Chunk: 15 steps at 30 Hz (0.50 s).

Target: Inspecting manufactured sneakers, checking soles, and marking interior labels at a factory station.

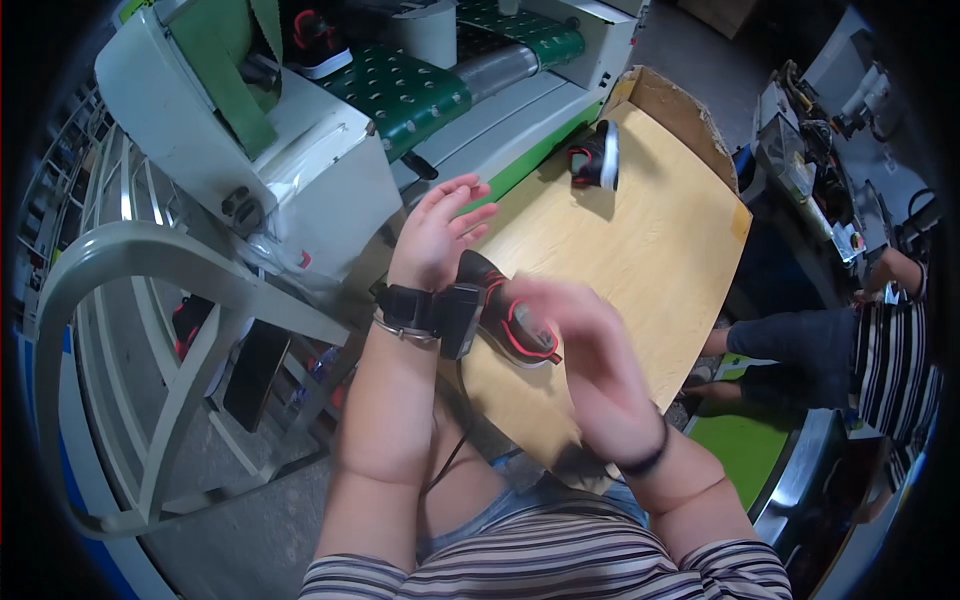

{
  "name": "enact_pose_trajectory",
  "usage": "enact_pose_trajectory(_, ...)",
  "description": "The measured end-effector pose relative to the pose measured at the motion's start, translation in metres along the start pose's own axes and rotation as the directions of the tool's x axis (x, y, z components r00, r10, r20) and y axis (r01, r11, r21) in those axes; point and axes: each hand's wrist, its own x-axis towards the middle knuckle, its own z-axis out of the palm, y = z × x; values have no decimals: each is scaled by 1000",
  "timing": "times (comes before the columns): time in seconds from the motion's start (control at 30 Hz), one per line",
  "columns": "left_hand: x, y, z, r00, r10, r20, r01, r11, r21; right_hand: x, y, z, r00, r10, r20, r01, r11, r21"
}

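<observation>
My left hand [440, 235] is raised over the left edge of the wooden table, fingers spread, palm bare. Just below and right of it, a black sneaker [507, 318] with red trim lies on the table. My right hand [592, 345] is smeared by motion; its fingers reach toward this sneaker's opening, and I cannot see whether they touch it. Farther up the table, a second black sneaker [598, 160] rests on its side, its white sole facing right. A dark blurred thing [585, 463] is at the table's near edge, below my right wrist.
A green conveyor belt [400, 95] runs behind, carrying another sneaker [320, 45] and a white bucket [428, 32]. A white machine housing [300, 165] and pale metal rack [190, 260] stand left. Cardboard [690, 110] edges the table's far end. Another person [880, 340] sits right.
</observation>
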Motion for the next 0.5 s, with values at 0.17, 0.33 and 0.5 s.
enact_pose_trajectory(0.17, 2, 1, 15, 998, 46, -32, -40, 989, 144, -24, 129, -30, 916, 291, -275, -391, 799, -456)
enact_pose_trajectory(0.33, -9, -4, 21, 964, 250, -88, -202, 908, 366, -1, 119, -51, 728, 474, -494, -318, 873, 369)
enact_pose_trajectory(0.5, -25, 0, 54, 884, -17, 468, 101, 983, -154, 54, 61, -62, 869, 51, -493, -38, 999, 35)
